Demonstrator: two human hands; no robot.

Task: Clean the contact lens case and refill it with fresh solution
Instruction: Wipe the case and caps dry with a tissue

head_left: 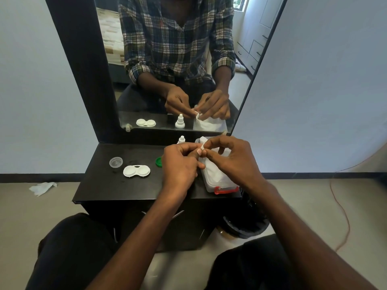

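Observation:
The white contact lens case (136,171) lies open on the black dresser top (100,185), left of my hands. A green cap (159,161) peeks out beside my left hand (180,164). Both hands meet above the tissue box (217,176). My right hand (232,158) pinches a small white piece of tissue (202,146), and the fingertips of my left hand pinch it too. The white solution bottle (181,139) stands behind my left hand, partly hidden.
A clear plastic cup-like lid (115,162) sits at the dresser's left. The mirror (178,59) stands behind. A crumpled tissue (43,188) lies on the floor at left. A black bin (245,225) and an orange cable (343,216) are at right.

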